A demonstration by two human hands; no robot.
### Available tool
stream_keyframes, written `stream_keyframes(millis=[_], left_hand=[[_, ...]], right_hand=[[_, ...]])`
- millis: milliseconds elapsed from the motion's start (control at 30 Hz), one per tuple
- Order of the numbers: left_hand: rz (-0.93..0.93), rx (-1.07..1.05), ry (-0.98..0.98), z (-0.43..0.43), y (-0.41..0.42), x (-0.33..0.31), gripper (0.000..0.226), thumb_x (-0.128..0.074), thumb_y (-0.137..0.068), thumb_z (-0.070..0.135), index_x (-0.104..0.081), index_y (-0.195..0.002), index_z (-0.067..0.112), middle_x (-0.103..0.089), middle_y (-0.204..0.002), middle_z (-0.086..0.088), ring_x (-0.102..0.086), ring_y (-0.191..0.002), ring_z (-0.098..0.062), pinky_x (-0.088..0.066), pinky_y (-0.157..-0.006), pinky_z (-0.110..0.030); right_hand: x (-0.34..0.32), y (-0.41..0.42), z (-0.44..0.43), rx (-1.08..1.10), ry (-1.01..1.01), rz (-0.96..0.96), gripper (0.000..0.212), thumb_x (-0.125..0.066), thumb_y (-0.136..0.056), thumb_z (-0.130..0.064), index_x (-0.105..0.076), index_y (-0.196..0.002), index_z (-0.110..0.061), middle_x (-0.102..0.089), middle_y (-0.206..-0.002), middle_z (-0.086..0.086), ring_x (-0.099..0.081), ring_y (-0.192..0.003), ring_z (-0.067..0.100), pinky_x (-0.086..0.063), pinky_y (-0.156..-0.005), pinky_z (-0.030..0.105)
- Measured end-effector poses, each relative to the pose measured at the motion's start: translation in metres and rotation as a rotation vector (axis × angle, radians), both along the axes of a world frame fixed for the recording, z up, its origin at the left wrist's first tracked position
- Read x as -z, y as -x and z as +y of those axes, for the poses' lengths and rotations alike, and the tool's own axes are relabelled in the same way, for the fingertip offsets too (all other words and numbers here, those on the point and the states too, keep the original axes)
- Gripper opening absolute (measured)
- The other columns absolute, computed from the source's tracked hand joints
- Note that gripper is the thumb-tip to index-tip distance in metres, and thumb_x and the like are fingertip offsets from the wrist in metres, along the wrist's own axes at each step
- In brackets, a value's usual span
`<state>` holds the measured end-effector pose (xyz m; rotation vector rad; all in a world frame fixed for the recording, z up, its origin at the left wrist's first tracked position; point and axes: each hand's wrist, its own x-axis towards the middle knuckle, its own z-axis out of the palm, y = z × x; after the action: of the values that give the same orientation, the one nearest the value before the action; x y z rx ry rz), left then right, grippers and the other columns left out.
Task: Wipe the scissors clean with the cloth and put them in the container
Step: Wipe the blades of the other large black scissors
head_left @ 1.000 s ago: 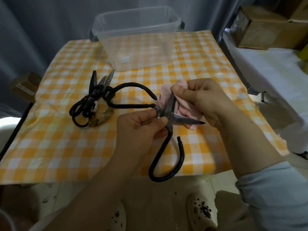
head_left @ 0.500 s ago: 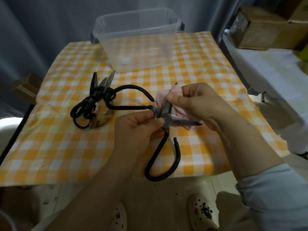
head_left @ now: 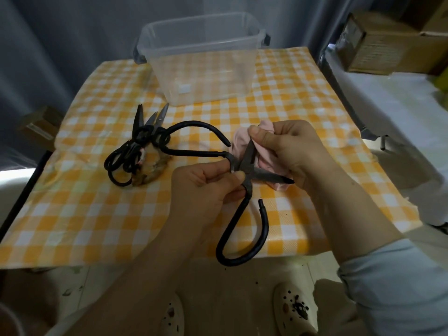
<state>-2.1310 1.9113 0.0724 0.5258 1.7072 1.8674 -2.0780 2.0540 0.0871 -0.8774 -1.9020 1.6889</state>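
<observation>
Large black scissors (head_left: 247, 158), blades spread, are held over the checked tablecloth (head_left: 97, 214). The left hand (head_left: 206, 187) pinches them at the pivot, and the right hand (head_left: 291, 151) grips a pink cloth (head_left: 240, 139) round the upper blade. The clear container (head_left: 206, 76) stands behind them, well apart.

Two hands are at work: one left hand (head_left: 203, 187) and one right hand (head_left: 291, 146). Between their fingers is one pair of large scissors (head_left: 247, 161). One pink cloth (head_left: 240, 139) is bunched under the right fingers. Left of the left fingers lies one heap of smaller scissors (head_left: 132, 154), at least two pairs though the exact count is unclear, on one brown rag (head_left: 152, 173). Beyond the fingers stands one clear container (head_left: 201, 69). Below the wrists are two slippers (head_left: 295, 309).
</observation>
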Motion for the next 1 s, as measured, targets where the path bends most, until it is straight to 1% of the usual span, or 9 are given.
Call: stream_keyframes(millis=[233, 333, 400, 500, 600, 700, 767, 833, 1000], left_hand=[[-0.032, 0.005, -0.005, 0.0, 0.0, -0.002, 0.015, -0.065, -0.08, -0.007, -0.073, -0.084, 0.006, -0.073, -0.07, -0.005, -0.07, -0.064, -0.016, -0.055, -0.058, -0.021], [-0.044, 0.027, 0.006, -0.002, -0.003, -0.002, 0.016, -0.064, -0.079, -0.008, -0.073, -0.084, 0.006, -0.074, -0.071, -0.006, -0.07, -0.063, -0.017, -0.055, -0.058, -0.021], [-0.064, 0.018, 0.013, -0.004, -0.004, -0.002, 0.017, -0.065, -0.079, -0.008, -0.073, -0.084, 0.006, -0.074, -0.072, -0.006, -0.07, -0.064, -0.017, -0.055, -0.056, -0.02], [-0.097, -0.042, 0.001, -0.005, 0.004, -0.003, 0.017, -0.066, -0.078, -0.006, -0.073, -0.079, 0.009, -0.073, -0.07, -0.005, -0.07, -0.063, -0.018, -0.054, -0.056, -0.021], [-0.085, -0.051, -0.024, -0.004, 0.012, -0.007, 0.016, -0.065, -0.079, -0.005, -0.072, -0.08, 0.008, -0.073, -0.069, -0.003, -0.07, -0.063, -0.017, -0.055, -0.057, -0.021], [-0.069, -0.055, -0.036, -0.004, 0.01, -0.009, 0.021, -0.063, -0.08, -0.007, -0.071, -0.076, 0.012, -0.072, -0.066, 0.0, -0.069, -0.062, -0.014, -0.055, -0.057, -0.02], [-0.055, -0.058, -0.04, -0.004, 0.01, -0.009, 0.024, -0.062, -0.081, -0.008, -0.071, -0.076, 0.014, -0.072, -0.066, 0.002, -0.069, -0.061, -0.012, -0.054, -0.055, -0.019], [-0.034, -0.058, -0.038, -0.004, 0.009, -0.007, 0.022, -0.063, -0.081, -0.007, -0.071, -0.079, 0.013, -0.072, -0.067, 0.002, -0.07, -0.063, -0.011, -0.053, -0.056, -0.017], [-0.02, -0.06, -0.035, -0.005, 0.009, -0.007, 0.021, -0.063, -0.081, -0.006, -0.07, -0.083, 0.014, -0.073, -0.068, 0.004, -0.07, -0.065, -0.01, -0.053, -0.057, -0.017]], right_hand=[[0.001, 0.003, -0.002, 0.107, 0.081, 0.021, 0.041, -0.061, -0.091, -0.021, -0.061, -0.094, 0.02, -0.063, -0.075, 0.031, -0.059, -0.063, 0.037, -0.053, -0.059, 0.042], [0.0, 0.001, 0.01, 0.231, 0.207, 0.01, 0.032, -0.06, -0.092, -0.029, -0.063, -0.102, 0.002, -0.07, -0.08, 0.012, -0.068, -0.066, 0.022, -0.057, -0.058, 0.029], [-0.003, -0.006, 0.021, 0.267, 0.256, 0.018, 0.027, -0.062, -0.09, -0.031, -0.065, -0.093, -0.004, -0.072, -0.073, 0.006, -0.07, -0.062, 0.016, -0.056, -0.055, 0.026], [-0.008, -0.011, 0.019, 0.058, 0.22, -0.012, 0.028, -0.068, -0.085, -0.029, -0.066, -0.07, -0.005, -0.069, -0.06, 0.007, -0.066, -0.053, 0.02, -0.054, -0.054, 0.028], [-0.01, -0.014, 0.012, -0.201, 0.135, -0.061, 0.04, -0.067, -0.077, -0.04, -0.07, -0.07, -0.001, -0.068, -0.065, 0.021, -0.061, -0.057, 0.03, -0.055, -0.066, 0.039], [-0.014, -0.015, 0.004, -0.408, 0.068, -0.097, 0.045, -0.066, -0.074, -0.046, -0.072, -0.079, -0.001, -0.065, -0.072, 0.032, -0.055, -0.059, 0.046, -0.048, -0.063, 0.045], [-0.013, -0.014, -0.001, -0.448, -0.022, -0.137, 0.034, -0.071, -0.068, -0.04, -0.073, -0.079, -0.008, -0.065, -0.078, 0.033, -0.056, -0.064, 0.05, -0.045, -0.064, 0.047], [-0.011, -0.011, -0.004, -0.419, -0.096, -0.133, 0.022, -0.076, -0.064, -0.029, -0.073, -0.076, -0.011, -0.068, -0.075, 0.026, -0.06, -0.061, 0.038, -0.049, -0.062, 0.041], [-0.001, -0.006, -0.009, -0.281, -0.057, -0.063, 0.011, -0.079, -0.068, -0.014, -0.073, -0.073, -0.007, -0.067, -0.063, 0.019, -0.057, -0.052, 0.03, -0.048, -0.054, 0.038]])
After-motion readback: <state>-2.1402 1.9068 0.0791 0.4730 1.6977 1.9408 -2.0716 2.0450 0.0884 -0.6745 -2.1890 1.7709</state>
